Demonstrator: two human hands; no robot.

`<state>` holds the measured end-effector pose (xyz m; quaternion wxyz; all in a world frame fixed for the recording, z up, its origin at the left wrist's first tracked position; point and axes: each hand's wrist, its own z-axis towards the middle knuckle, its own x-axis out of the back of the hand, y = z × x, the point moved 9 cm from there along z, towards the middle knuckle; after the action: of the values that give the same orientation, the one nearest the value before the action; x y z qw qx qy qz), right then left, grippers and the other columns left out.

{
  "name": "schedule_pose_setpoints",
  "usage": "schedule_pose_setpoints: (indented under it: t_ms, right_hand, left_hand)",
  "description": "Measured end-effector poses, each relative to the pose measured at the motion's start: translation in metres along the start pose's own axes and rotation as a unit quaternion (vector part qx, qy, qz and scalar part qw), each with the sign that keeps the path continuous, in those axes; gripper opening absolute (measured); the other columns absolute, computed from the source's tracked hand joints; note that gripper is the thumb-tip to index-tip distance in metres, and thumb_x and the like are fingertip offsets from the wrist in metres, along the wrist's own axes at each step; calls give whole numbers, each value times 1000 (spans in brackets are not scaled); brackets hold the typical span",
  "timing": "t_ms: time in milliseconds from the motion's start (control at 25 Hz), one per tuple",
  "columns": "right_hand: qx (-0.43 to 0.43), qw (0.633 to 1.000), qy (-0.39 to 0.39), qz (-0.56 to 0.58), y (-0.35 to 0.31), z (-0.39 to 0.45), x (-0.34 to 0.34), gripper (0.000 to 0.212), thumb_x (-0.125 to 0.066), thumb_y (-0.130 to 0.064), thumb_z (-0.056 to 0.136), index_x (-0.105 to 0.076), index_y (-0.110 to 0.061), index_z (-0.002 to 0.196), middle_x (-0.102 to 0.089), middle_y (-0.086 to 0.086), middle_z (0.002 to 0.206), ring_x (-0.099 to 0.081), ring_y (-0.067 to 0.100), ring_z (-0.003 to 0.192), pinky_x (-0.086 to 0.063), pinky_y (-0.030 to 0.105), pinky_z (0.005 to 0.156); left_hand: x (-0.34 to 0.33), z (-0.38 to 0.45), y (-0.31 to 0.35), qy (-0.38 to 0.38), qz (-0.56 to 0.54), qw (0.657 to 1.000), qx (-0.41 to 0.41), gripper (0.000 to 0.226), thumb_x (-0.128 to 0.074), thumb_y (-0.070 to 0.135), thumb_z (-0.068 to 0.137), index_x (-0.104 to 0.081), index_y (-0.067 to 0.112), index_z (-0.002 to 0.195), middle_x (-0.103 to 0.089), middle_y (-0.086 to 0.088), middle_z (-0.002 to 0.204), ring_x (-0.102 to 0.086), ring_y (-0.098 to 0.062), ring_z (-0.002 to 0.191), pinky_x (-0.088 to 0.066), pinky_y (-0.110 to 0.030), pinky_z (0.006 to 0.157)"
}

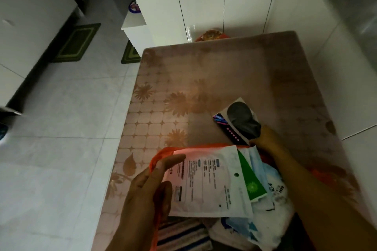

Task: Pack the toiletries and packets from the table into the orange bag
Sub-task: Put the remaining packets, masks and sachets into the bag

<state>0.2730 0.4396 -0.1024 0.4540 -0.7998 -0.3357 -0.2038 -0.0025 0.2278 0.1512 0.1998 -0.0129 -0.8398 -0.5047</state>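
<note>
The orange bag (163, 151) lies open at the near edge of the table (204, 79). My left hand (151, 187) grips its left rim, holding the mouth apart. Inside the bag lie a white printed packet (212, 181), a green packet (252, 179), pale blue packets and a white pouch (275, 191). My right hand (267, 138) holds a black-and-white packet with a dark round picture (238, 120) by its near corner. That packet rests tilted on the table just beyond the bag's far rim.
The table carries a brown flower-patterned cloth. White cabinets (204, 1) stand behind it, with an orange item (212, 35) at its far edge. Tiled floor with two green mats (76, 43) lies to the left. A striped cloth (183, 234) shows below the bag.
</note>
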Motion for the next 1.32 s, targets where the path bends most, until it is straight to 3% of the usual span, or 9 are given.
schedule_pose_setpoints:
  t_ms: [200,440,520,720,880,960,1040,1160,1320]
  right_hand:
    - [44,965,60,251,-66,-89,81,33,-73,-9,81,-62,-13,112,-65,5,93,-63,23,81,-56,34,66]
    - [33,953,-282,109,-96,-251,42,41,-80,-15,73,-62,-28,108,-67,-2,105,-71,10,86,-59,33,78]
    - [38,974,-222,-8,-91,-258,26,43,-76,-36,79,-57,-26,116,-63,-4,105,-68,11,83,-58,29,72]
    - [156,956,232,-85,-106,-288,89,46,-67,-47,80,-54,-22,117,-61,4,113,-58,22,99,-50,34,78]
    - [-41,954,175,-240,-44,-285,103,70,-71,-50,74,-42,-22,131,-55,7,127,-55,29,111,-46,38,86]
    - [-12,986,128,-107,-34,-282,93,21,-75,-34,77,-62,-19,85,-64,-3,76,-62,18,72,-51,39,65]
    - [2,988,88,128,-32,-280,88,21,-72,-14,82,-62,-10,63,-57,-2,55,-55,12,49,-50,40,54]
    - [-37,883,52,464,-45,-288,98,8,-67,-6,83,-67,-7,75,-54,11,57,-53,21,49,-45,32,52]
    - [-49,884,111,452,-63,-287,146,24,-56,-22,93,-62,0,86,-49,7,51,-42,17,39,-34,26,41]
  left_hand:
    - [23,1,-11,54,-194,979,43,25,-45,28,98,-67,25,109,-75,4,102,-46,-20,56,-44,-25,50]
    - [39,-6,-12,25,-289,956,27,28,-48,24,97,-68,7,105,-71,-15,85,-45,-15,46,-40,-22,43]
    - [37,-7,-8,-5,-285,959,14,28,-47,23,97,-68,6,105,-63,-12,69,-41,-20,50,-38,-22,42]
    - [32,-10,-7,-46,-256,965,-2,26,-45,17,99,-68,6,95,-53,-3,54,-43,-17,49,-38,-23,45]
    - [29,-17,2,-63,-220,973,-30,26,-44,15,99,-67,10,90,-52,-3,51,-44,-13,44,-37,-24,45]
    - [30,-20,7,-63,-220,973,-33,25,-45,15,99,-68,8,90,-52,-4,51,-43,-14,43,-37,-23,42]
    - [32,-24,7,-51,-221,974,-25,24,-46,14,99,-68,6,93,-52,-5,50,-43,-14,41,-36,-21,39]
    - [28,-24,9,-61,-250,966,11,25,-47,17,97,-69,6,93,-49,-5,49,-42,-14,40,-35,-21,38]
    - [18,-2,4,-99,-308,939,114,27,-45,23,96,-66,8,90,-43,-2,49,-36,-11,37,-29,-21,34]
